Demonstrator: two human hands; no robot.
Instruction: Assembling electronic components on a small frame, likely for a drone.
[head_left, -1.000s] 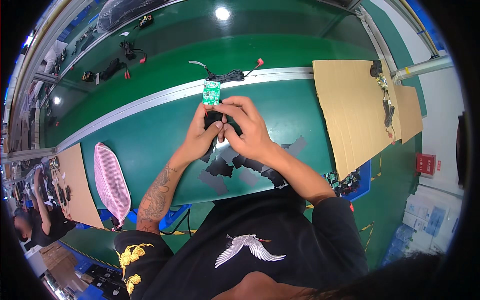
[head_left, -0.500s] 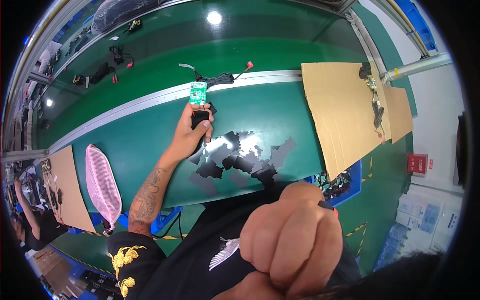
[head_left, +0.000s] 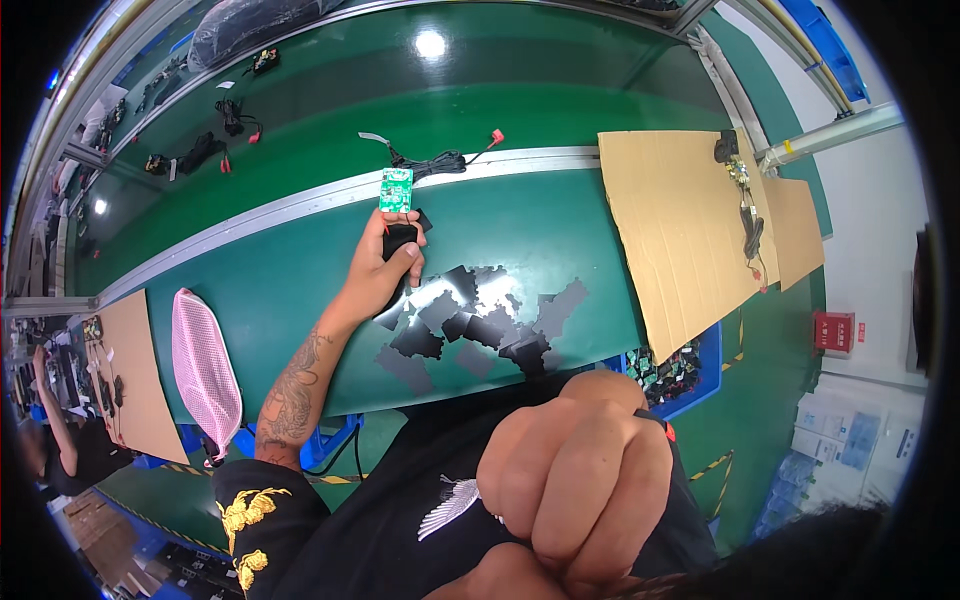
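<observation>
My left hand (head_left: 388, 250) is closed over the green table, fingers wrapped round a black piece (head_left: 401, 240) wired to a small green circuit board (head_left: 396, 189). The board stands out past the fingertips. Beyond it a bundled black cable (head_left: 432, 164) with a red plug lies along the metal rail. Close in front of my chest, my right hand (head_left: 585, 480) is raised with its fingers curled tight; whatever they hold, if anything, is hidden. Between the hands, flat black cut-out sheets (head_left: 470, 325) lie scattered and partly overlapping on the table.
At the right lies a cardboard sheet (head_left: 680, 230) with a wired board on it. A blue bin (head_left: 708, 375) of circuit boards stands below the table's edge. A pink mesh pouch (head_left: 205, 365) lies at the left. More cables (head_left: 205, 150) rest across the rail. Another person (head_left: 85, 455) works far left.
My right hand has shifted slightly down and to the left, still closed. My left hand keeps its hold on the black piece with the board, almost unmoved.
</observation>
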